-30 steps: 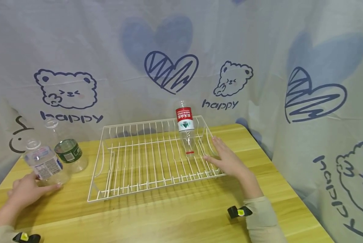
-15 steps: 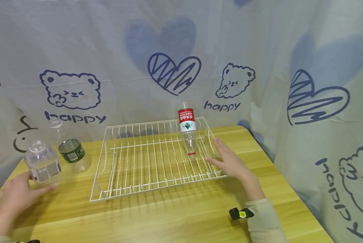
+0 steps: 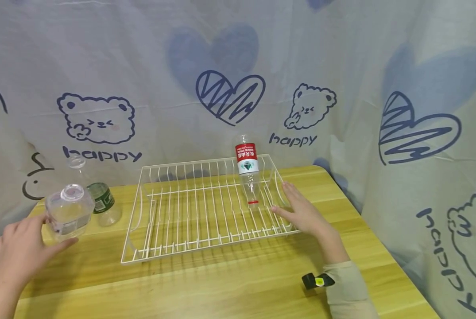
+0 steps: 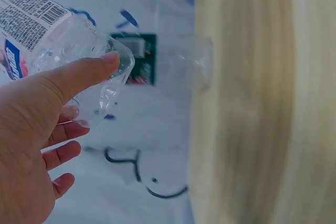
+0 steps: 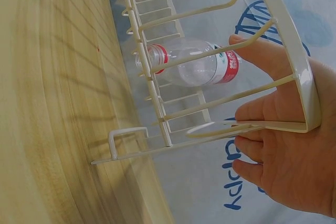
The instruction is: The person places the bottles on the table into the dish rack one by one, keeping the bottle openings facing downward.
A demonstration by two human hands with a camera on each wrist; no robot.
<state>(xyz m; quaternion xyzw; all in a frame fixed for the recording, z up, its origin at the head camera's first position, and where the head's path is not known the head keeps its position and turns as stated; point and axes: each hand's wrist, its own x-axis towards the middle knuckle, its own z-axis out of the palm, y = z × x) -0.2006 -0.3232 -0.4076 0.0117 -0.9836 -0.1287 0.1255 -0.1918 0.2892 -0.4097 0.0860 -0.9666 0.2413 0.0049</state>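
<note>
My left hand [image 3: 22,246] pinches a clear plastic bottle [image 3: 68,210] near its base, thumb on one side and fingers on the other. This bottle has a white and blue label [image 4: 29,17] and is tilted, raised off the table in the left wrist view. Just behind it stands a clear bottle with a green label [image 3: 101,197]. My right hand [image 3: 301,210] holds the right side of a white wire dish rack [image 3: 198,243], thumb inside the rim and fingers outside. A bottle with a red and white label [image 3: 246,159] leans neck-down in the rack's right part.
The wooden table [image 3: 206,288] carries the rack and the green-labelled bottle. A pale curtain [image 3: 162,110] printed with hearts and bears hangs behind and to the right. A black strap [image 3: 315,280] is on the right sleeve.
My left hand has tipped its bottle so the mouth faces more toward the camera, and has lifted it. The right hand stays at the rack. The head view has shifted slightly.
</note>
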